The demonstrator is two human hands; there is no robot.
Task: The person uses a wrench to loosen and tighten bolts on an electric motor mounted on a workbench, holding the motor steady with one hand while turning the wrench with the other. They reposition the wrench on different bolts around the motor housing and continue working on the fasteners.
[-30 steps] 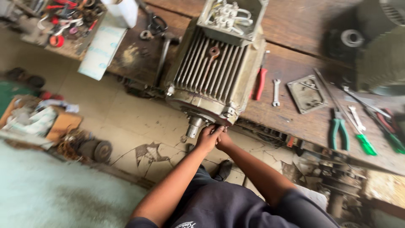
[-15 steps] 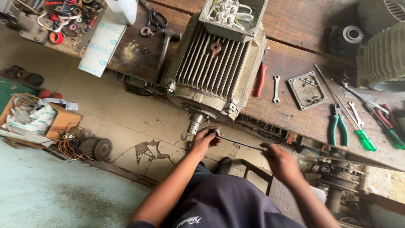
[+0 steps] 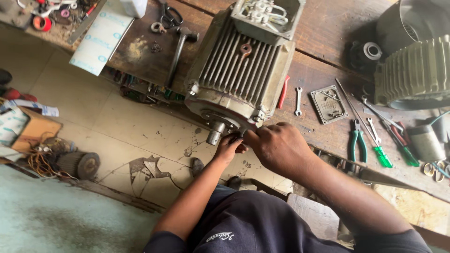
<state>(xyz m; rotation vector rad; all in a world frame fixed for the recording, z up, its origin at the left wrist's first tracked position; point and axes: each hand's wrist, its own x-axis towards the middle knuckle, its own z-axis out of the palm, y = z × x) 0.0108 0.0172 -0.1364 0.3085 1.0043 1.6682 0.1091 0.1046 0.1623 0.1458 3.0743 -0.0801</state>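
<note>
Motor: one grimy grey ribbed-metal electric motor (image 3: 241, 75) overhanging the wooden workbench's (image 3: 323, 33) front edge, bare shaft jutting out | left hand (image 3: 229, 147): fingers curled shut at end plate beside shaft, contents hidden | right hand (image 3: 281, 147): closed beside it, grip unclear | two green-handled pliers (image 3: 358, 145).
</note>
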